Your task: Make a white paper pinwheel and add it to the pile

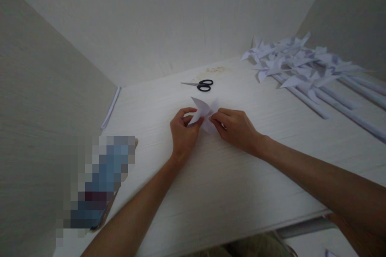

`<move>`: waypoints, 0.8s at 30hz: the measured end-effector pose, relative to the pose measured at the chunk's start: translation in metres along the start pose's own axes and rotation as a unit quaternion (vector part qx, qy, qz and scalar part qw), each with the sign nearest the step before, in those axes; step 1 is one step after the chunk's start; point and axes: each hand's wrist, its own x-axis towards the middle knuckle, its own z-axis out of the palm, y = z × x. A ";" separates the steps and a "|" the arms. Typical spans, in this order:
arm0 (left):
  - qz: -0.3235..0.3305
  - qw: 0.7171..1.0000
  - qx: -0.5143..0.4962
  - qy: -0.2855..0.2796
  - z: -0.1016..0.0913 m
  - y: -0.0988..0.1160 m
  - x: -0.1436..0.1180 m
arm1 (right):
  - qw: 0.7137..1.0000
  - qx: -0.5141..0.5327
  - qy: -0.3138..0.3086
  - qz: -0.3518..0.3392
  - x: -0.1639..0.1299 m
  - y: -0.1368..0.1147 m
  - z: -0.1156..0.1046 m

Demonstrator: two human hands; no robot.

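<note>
A white paper pinwheel is held between my two hands above the middle of the table, its pointed blades folded toward the centre. My left hand grips it from the left, thumb near the centre and fingers curled behind a blade. On the other side, the fingertips of my right hand pinch the pinwheel close to its middle. Whether anything small sits between those fingertips is hidden. Beyond the hands lie scissors with black handles, blades pointing left.
Several finished-looking paper pinwheels on rolled paper sticks are heaped at the right rear. A rolled white paper stick rests against the left wall. A pixelated, phone-like object lies at the left. Walls enclose the table at the back and sides.
</note>
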 end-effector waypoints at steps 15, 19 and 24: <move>0.002 1.000 -0.021 -0.005 0.000 0.000 0.000 | 1.000 -0.001 0.009 -0.006 0.000 -0.001 -0.001; 0.003 1.000 -0.014 0.000 0.000 0.000 0.000 | 1.000 0.005 0.008 -0.004 0.000 -0.001 -0.001; 0.006 1.000 -0.007 0.002 0.000 0.000 0.000 | 1.000 -0.001 0.008 -0.006 0.000 -0.001 0.000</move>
